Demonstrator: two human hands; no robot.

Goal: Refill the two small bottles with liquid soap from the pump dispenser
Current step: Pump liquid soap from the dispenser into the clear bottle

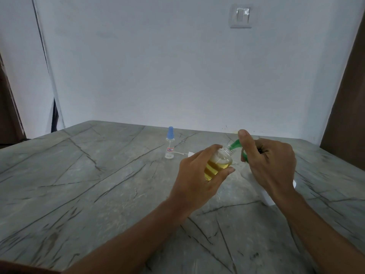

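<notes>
— Beside the white pump dispenser with the green nozzle point(236, 144), what's going on?
— The left hand point(199, 175) is wrapped around a small clear bottle half full of yellow soap point(218, 165), tilted so its open neck meets the green spout. The right hand point(270, 165) grips the dispenser's head, thumb up on top.
— So one bottle is partly done?
— I'd say about half filled, and it has no cap on.
— And the other?
— The slim clear bottle with the blue cap point(170, 144) stands left of the dispenser and farther back on the grey marble table point(79, 184), capped and looking empty. That one seems untouched.
</notes>
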